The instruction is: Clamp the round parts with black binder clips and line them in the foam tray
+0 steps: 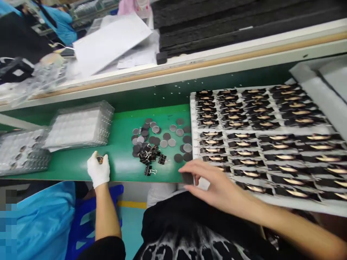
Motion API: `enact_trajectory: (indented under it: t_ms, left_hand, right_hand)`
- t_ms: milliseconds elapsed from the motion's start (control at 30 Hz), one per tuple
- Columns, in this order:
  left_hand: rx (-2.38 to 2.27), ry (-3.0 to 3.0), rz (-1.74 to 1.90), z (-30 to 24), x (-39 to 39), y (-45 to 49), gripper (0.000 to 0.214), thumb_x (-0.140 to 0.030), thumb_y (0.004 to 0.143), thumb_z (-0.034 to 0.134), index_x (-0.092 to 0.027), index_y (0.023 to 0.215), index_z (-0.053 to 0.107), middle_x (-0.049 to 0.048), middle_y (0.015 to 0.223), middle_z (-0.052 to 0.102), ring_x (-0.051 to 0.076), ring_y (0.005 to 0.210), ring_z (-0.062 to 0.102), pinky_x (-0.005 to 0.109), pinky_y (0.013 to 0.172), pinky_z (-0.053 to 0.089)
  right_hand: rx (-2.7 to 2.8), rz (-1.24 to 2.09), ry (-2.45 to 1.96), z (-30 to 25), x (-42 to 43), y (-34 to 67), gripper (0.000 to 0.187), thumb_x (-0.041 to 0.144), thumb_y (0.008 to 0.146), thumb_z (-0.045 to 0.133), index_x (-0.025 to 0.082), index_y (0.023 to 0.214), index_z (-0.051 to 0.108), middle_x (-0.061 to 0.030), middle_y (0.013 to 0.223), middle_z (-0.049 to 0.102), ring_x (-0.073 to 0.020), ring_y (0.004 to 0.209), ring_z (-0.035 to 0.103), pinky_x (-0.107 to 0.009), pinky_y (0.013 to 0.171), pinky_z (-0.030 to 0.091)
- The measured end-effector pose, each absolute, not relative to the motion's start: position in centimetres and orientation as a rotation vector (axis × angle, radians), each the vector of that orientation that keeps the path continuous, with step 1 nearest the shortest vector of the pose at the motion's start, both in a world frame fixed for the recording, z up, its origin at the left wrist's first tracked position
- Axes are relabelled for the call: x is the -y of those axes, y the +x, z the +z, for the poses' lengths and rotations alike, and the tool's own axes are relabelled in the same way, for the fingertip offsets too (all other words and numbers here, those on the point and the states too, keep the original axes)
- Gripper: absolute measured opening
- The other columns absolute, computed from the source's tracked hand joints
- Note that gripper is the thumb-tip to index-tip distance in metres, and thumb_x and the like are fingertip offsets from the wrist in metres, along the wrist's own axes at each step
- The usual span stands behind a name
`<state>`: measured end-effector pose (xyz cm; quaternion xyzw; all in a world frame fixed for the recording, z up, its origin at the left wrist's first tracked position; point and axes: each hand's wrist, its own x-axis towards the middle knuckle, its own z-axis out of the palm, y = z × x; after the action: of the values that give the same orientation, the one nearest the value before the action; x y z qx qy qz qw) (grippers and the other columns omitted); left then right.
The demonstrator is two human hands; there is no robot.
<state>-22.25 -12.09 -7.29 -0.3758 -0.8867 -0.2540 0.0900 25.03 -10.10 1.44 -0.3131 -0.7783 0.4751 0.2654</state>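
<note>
My left hand (99, 169), in a white glove, is closed on a small round piece (100, 159) with a dark and gold-coloured face. It is low over the green bench, left of the middle. My bare right hand (207, 178) is at the bench's front edge, with thumb and fingers curved around a dark disc (187, 177). Between the hands lie many loose grey and black discs (166, 136). In front of them is a heap of black binder clips (149, 154), with one clip (150, 170) lying nearer the edge.
At right, a white tray (193, 108) carries rows of black clips clamped on pale pieces. Stacked clear plastic trays (78, 126) stand at left, beside more trays (23, 151) with a few round pieces. White papers (111, 41) lie on the shelf above. A person in blue (43, 220) is at lower left.
</note>
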Motion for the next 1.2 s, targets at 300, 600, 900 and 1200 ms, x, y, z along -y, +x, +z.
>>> enact_trajectory:
  t_ms: [300,600,900,1200]
  left_hand:
    - [2.421,-1.094,-1.396,-5.6,11.5,-12.0,0.048,-0.039,0.096,0.053,-0.020,0.139,0.052,0.0093,0.123,0.070,0.016,0.074,0.068,0.038,0.072,0.063]
    - [2.376,-2.404,-1.969,-1.7,13.0,8.5,0.032,-0.032,0.107,0.049,-0.024,0.135,0.062,0.0063,0.119,0.074,0.015,0.097,0.072,0.032,0.092,0.060]
    - [2.240,-2.810,-2.144,-1.7,13.8,10.5,0.048,-0.035,0.109,0.044,-0.028,0.156,0.042,0.0109,0.148,0.060,0.023,0.131,0.062,0.045,0.117,0.047]
    - [2.169,-2.788,-1.996,-2.9,14.1,9.4,0.063,-0.022,0.106,0.047,-0.031,0.164,0.022,0.0143,0.156,0.052,0.022,0.142,0.055,0.045,0.120,0.046]
  right_hand:
    - [1.264,1.936,-0.740,-4.6,15.1,23.0,0.024,0.031,0.099,0.064,0.022,0.120,0.070,-0.0037,0.100,0.065,-0.0109,0.075,0.068,-0.026,0.072,0.056]
    - [1.150,1.359,-0.867,-3.8,14.3,23.5,0.018,0.024,0.092,0.074,0.026,0.109,0.069,-0.0001,0.092,0.069,-0.0131,0.075,0.064,-0.028,0.072,0.054]
    - [1.356,0.978,-1.146,-4.5,12.8,25.8,0.046,0.018,0.085,0.079,0.031,0.125,0.059,0.0016,0.100,0.050,-0.0113,0.069,0.051,-0.031,0.070,0.049]
    - [1.365,1.494,-1.037,-3.3,12.9,26.6,0.054,0.023,0.093,0.072,0.033,0.144,0.057,-0.0085,0.128,0.055,-0.0176,0.095,0.065,-0.033,0.082,0.061]
